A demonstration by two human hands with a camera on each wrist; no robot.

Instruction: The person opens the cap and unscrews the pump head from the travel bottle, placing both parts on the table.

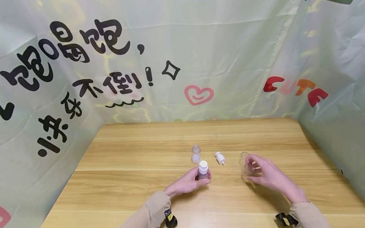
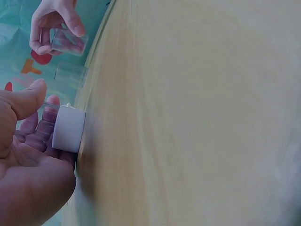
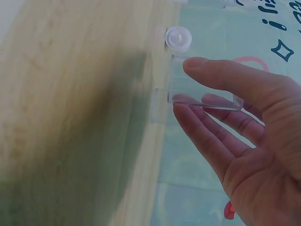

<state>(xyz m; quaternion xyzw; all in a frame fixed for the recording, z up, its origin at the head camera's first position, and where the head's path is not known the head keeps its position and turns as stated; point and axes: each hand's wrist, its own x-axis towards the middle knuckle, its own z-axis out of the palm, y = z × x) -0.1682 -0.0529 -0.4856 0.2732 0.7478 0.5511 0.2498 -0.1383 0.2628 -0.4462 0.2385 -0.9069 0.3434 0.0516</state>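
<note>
My left hand [image 1: 186,182] has its fingers and thumb curled round a small bottle [image 1: 203,166] with a stepped white top, held upright over the table. In the left wrist view a broad white cylindrical part [image 2: 69,129] of it shows close to the wood. My right hand [image 1: 269,175] pinches a clear cylindrical cap [image 3: 207,84] by its sides, thumb on one wall and fingers on the other. A second clear cap [image 1: 244,158] stands just behind that hand. Between the hands, farther back, a white pump head [image 1: 220,158] lies on its side.
Behind the left hand a small clear bottle [image 1: 196,155] with a whitish lower part stands upright on the wooden table [image 1: 137,200]. A printed cloth [image 1: 222,48] hangs along the table's back and sides. Dark wrist devices [image 1: 170,219] sit at both sleeves.
</note>
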